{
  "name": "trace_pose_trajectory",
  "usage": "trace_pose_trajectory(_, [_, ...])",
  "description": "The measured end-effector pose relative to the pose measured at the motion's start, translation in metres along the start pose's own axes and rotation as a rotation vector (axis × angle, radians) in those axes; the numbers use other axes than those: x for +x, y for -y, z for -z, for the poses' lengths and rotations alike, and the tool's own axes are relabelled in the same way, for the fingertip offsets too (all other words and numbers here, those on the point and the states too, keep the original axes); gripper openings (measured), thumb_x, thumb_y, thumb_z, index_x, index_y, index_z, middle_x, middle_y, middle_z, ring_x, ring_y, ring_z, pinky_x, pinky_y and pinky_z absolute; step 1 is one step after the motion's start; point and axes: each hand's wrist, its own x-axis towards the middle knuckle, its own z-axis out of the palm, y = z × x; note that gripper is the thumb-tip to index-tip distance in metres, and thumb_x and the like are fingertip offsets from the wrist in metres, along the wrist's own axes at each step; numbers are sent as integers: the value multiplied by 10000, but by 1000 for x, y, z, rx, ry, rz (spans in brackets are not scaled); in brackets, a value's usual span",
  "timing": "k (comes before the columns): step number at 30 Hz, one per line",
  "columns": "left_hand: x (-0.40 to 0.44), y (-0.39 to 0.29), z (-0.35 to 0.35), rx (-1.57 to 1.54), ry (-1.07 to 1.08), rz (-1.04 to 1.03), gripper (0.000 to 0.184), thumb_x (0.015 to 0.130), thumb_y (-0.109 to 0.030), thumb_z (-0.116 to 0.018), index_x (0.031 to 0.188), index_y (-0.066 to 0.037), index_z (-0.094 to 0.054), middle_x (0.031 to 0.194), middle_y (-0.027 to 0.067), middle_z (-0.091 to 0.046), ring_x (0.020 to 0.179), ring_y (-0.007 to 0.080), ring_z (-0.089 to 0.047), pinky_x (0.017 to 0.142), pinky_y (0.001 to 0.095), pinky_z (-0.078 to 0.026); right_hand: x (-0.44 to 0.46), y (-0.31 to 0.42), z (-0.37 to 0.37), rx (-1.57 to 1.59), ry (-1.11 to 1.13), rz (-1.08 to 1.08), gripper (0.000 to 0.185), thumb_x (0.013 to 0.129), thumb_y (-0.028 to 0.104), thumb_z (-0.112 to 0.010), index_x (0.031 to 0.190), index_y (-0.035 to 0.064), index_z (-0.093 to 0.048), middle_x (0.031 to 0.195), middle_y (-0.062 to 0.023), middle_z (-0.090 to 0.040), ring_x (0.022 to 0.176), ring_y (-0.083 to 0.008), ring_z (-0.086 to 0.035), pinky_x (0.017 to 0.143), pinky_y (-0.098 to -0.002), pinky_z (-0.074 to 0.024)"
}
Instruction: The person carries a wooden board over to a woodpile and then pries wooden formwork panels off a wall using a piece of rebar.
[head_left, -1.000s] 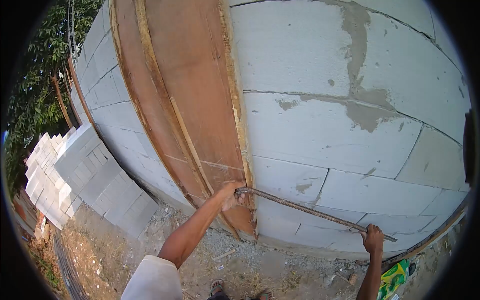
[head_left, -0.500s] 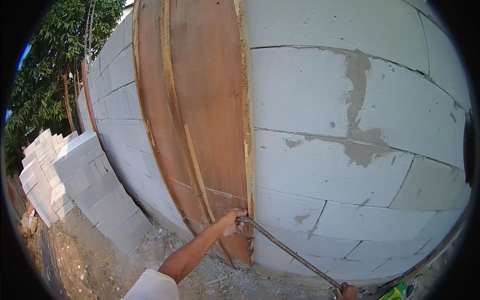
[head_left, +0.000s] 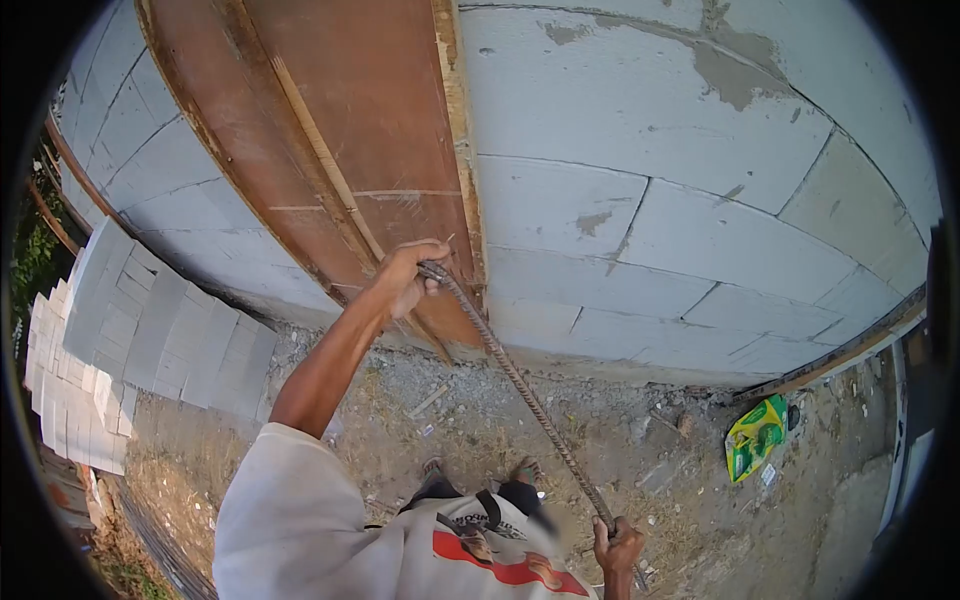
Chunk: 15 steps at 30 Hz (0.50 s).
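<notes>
A long ribbed steel reinforcing bar (head_left: 520, 385) slants down from the wooden panel toward my body. My left hand (head_left: 408, 275) is closed around its upper end, close to the panel's right edge. A thin wire-like tip sticks up by that hand's fingers; what it belongs to cannot be made out. Lower down, my right hand (head_left: 618, 545) grips the bar near its other end, which pokes out just below the fist. Behind my left hand stands the reddish-brown wooden panel (head_left: 365, 110), with battens along it, set between stretches of block wall.
Pale block wall (head_left: 560, 220) runs on both sides of the panel. Stacked white blocks (head_left: 160, 320) stand at left. A green and yellow bag (head_left: 755, 438) lies on the rubble-strewn ground (head_left: 690, 510) at right. My feet (head_left: 528, 470) are below, near the wall.
The view has tilted downward, bringing my torso, feet and more ground into sight. Both hands still hold the bar, which now slopes more steeply.
</notes>
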Motion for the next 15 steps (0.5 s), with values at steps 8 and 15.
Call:
trace_pose_trajectory(8, [-70,76,110,3,-277,-418,222,1053,-261,-624,991,-49,-646,887,7,-620,766,112,-561,709,303,-511,-130,82,1,-26,226,-358,503,833,428,-829,640,17,-612,519,-162,-562,443,-338,-556,476,-450,-426])
trace_pose_trajectory(15, [-47,203,103,52,-109,-161,172,1090,-118,-482,1212,-9,-431,1150,126,-619,910,166,-656,766,306,-550,-168,195,-47,33,233,-596,586,906,493,-746,677,-32,-619,507,-173,-498,450,-271,-477,494,-455,-398])
